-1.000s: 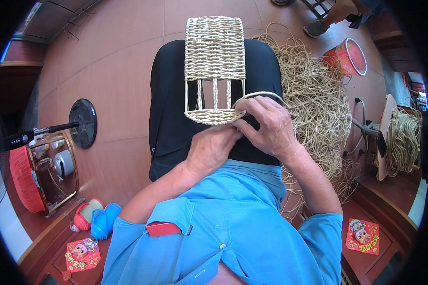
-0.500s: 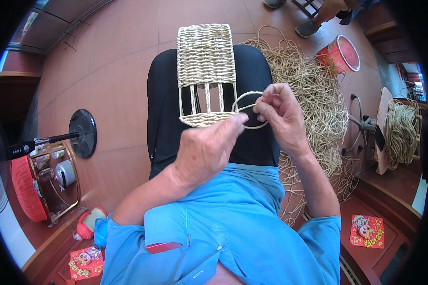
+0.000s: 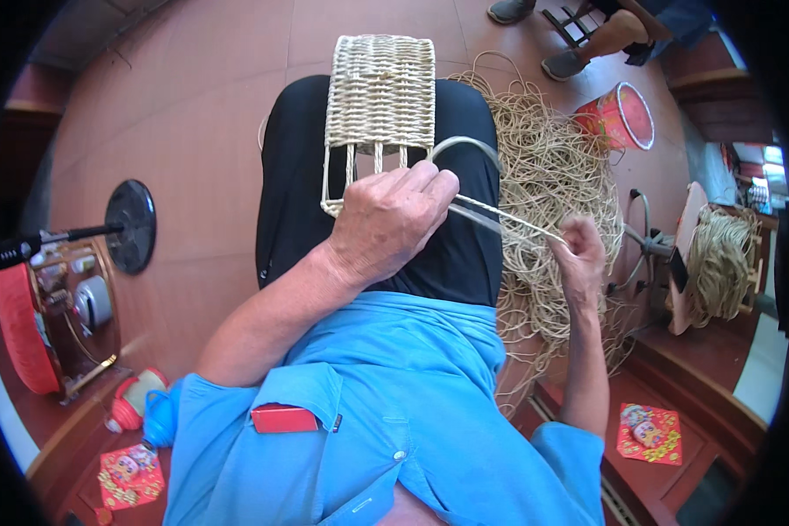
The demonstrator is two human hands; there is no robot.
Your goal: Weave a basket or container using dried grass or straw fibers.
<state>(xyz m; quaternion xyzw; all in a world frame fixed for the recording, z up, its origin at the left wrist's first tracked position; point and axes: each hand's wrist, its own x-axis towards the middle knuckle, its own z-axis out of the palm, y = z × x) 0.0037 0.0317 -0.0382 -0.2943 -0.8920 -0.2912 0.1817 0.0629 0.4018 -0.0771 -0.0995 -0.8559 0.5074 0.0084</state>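
A pale woven panel (image 3: 380,96) lies over my dark-trousered lap. Its upper part is tightly woven, and below that bare upright strands (image 3: 378,158) cross an open gap. My left hand (image 3: 393,209) is closed over the panel's lower right corner and hides most of its bottom band. From beneath those fingers a straw-coloured cord (image 3: 508,216) runs taut to the right, its end pinched in my right hand (image 3: 580,254), which is blurred. A blurred loop of cord (image 3: 469,143) arcs beside the panel's right edge.
A large tangle of cord (image 3: 548,167) covers the floor at my right, near a red bucket (image 3: 616,118). Farther right, a cord bundle (image 3: 719,254) hangs by a wheeled stand (image 3: 647,241). A round black base (image 3: 131,226) stands at left. Another person's leg (image 3: 609,44) shows at top right.
My right hand has moved right and down, drawing the cord out straight. My left hand has shifted up onto the panel's lower right corner, covering it.
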